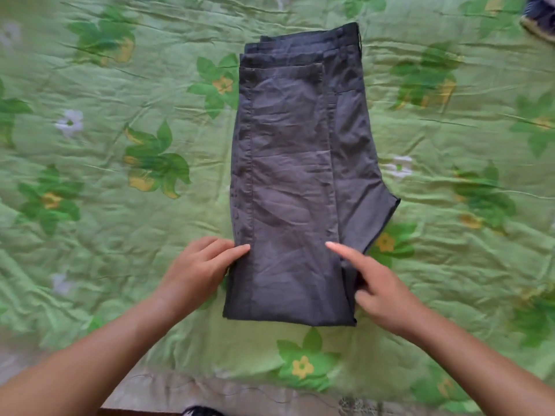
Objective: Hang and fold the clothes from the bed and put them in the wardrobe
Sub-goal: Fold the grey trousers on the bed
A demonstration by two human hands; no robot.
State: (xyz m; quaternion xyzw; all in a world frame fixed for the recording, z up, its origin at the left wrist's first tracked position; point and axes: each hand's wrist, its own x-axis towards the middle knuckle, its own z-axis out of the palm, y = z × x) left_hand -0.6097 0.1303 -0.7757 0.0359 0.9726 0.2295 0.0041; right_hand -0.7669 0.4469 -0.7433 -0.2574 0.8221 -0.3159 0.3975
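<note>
Bare forearms reach in: the left hand (198, 270) rests relaxed fingers on the left edge of the folded dark trousers (288, 175), and the right hand (383, 291) lays a straight forefinger on their right edge, other fingers curled, grip unclear. They lie lengthwise on the green floral bedspread (120, 85).

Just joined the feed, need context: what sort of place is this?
Most likely a bedroom, looking down on a bed. A wrinkled green floral bedsheet fills the view, folded dark trousers lie on it, and what looks like more clothing sits top right.
</note>
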